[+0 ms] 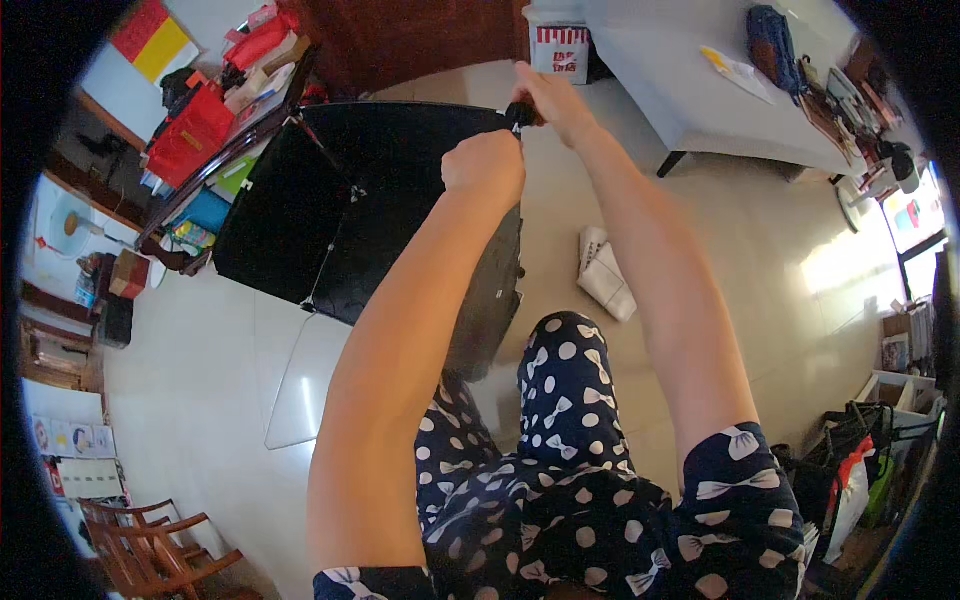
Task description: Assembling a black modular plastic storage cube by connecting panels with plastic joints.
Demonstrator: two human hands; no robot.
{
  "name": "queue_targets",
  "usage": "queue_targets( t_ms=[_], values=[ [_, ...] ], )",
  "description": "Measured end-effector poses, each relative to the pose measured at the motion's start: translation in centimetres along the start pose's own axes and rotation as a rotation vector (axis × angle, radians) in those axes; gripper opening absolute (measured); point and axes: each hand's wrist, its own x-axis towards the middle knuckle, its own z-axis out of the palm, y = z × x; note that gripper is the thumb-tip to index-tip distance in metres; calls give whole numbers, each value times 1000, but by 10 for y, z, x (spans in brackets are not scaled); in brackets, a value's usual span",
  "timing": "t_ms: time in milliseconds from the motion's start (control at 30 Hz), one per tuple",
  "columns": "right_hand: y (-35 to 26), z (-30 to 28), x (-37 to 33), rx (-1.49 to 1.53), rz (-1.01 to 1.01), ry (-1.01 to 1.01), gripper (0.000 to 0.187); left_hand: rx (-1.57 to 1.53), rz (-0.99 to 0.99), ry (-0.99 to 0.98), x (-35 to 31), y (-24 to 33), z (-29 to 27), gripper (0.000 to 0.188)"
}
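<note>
A large black box-like rack of dark panels on a thin metal frame stands on the floor before me. My left hand is closed in a fist at its far right corner. The fingers hide most of what lies in its grip. Just beyond it, my right hand is bent round a small dark rounded piece at the same corner. What kind of piece it is cannot be made out. Near the rack's lower left, a thin wire frame reaches out over the tiles.
A folded white bundle lies on the floor right of the rack. A covered grey-white table stands far right, and a striped white bucket at the back. Red bags crowd the left shelf; a wooden chair is near left.
</note>
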Motion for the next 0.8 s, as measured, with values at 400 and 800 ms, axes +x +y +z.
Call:
queue_targets(
  t_ms=[400,800],
  values=[
    [-17,28,-16,162,-23,40,54,55,-15,15,25,10,-12,34],
    [3,29,-15,451,-29,153,60,134,17,-4,12,23,-4,30]
  ],
)
